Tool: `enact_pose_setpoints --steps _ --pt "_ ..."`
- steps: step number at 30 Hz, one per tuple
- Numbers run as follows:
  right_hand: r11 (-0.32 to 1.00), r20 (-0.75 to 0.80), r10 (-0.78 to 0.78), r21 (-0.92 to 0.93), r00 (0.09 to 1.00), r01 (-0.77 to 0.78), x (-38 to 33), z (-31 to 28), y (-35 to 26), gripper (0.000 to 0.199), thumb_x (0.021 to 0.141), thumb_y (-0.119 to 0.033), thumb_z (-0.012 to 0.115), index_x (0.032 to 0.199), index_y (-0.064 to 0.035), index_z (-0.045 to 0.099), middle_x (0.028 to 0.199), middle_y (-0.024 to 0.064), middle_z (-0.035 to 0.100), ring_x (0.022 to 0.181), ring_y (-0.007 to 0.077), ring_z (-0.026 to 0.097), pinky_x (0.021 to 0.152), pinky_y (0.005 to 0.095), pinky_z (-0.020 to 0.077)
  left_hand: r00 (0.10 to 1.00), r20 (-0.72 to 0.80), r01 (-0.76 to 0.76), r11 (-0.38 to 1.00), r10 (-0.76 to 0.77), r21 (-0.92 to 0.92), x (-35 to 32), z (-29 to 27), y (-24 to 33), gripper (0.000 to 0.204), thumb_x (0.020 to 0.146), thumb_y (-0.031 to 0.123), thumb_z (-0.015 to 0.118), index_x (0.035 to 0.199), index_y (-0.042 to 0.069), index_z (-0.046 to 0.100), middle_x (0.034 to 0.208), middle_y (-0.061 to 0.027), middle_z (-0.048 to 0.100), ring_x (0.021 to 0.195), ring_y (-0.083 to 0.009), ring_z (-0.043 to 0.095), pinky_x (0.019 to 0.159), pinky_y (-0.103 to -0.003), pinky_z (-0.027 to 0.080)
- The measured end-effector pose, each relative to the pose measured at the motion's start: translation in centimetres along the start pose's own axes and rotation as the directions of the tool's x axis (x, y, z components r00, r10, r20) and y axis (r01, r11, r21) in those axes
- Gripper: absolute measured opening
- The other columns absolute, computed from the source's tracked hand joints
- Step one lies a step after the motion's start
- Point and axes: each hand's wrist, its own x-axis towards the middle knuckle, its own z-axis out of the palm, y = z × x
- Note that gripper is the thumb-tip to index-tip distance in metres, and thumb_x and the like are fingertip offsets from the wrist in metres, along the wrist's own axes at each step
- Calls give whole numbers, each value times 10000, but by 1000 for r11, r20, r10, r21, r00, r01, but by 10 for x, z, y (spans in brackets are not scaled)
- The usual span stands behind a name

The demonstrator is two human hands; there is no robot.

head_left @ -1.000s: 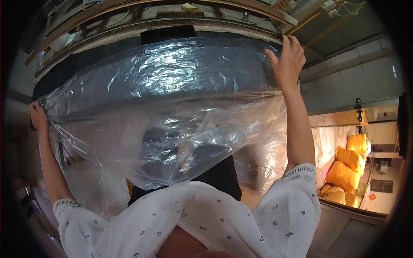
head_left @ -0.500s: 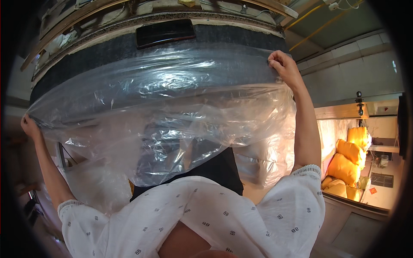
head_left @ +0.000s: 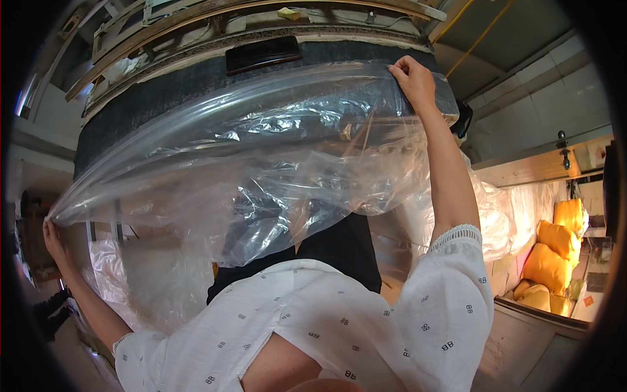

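A wide sheet of clear plastic film (head_left: 287, 124) stretches between my two hands, its far part lying over the dark work surface (head_left: 124, 124). At the far left, my left hand (head_left: 55, 238) pinches a gathered corner of the film, out beyond the surface's edge. My right hand (head_left: 416, 83) has its fingers closed on the film's far edge, above the right end of the surface. Between them the far edge runs taut and slanted. The near part hangs in loose, wrinkled folds over my lap, with my dark clothing showing through.
A black smartphone (head_left: 263, 54) lies at the back of the surface, behind the film. Beyond it runs a long wooden rail (head_left: 215, 19). More bunched clear plastic (head_left: 493, 219) is at the right, near stacked yellow bundles (head_left: 548, 258). A wooden ledge (head_left: 529, 170) juts in there.
My left hand has come down and nearer, pulling its corner of the film with it. My right hand has shifted slightly left and up, still gripping. The head view has turned a little.
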Motion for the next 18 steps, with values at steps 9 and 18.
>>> enact_pose_setpoints --steps 9,18 --pt "953 -93 -301 0 949 302 31 11 12 155 778 -265 592 870 -145 627 888 51 589 918 266 548 750 357 430 975 -84 206 978 -207 -21 -58 -2 -51 335 876 223 576 1154 43 525 1115 -32 551 991 -127 526 885 -270 406" --pt "957 -396 -80 225 915 181 110 -25 28 261 870 -234 498 970 1 552 864 79 576 782 191 548 725 300 433 969 -235 67 838 74 541 18 193 19 320 923 289 410 1061 40 553 1014 -126 580 957 -264 549 851 -369 425"
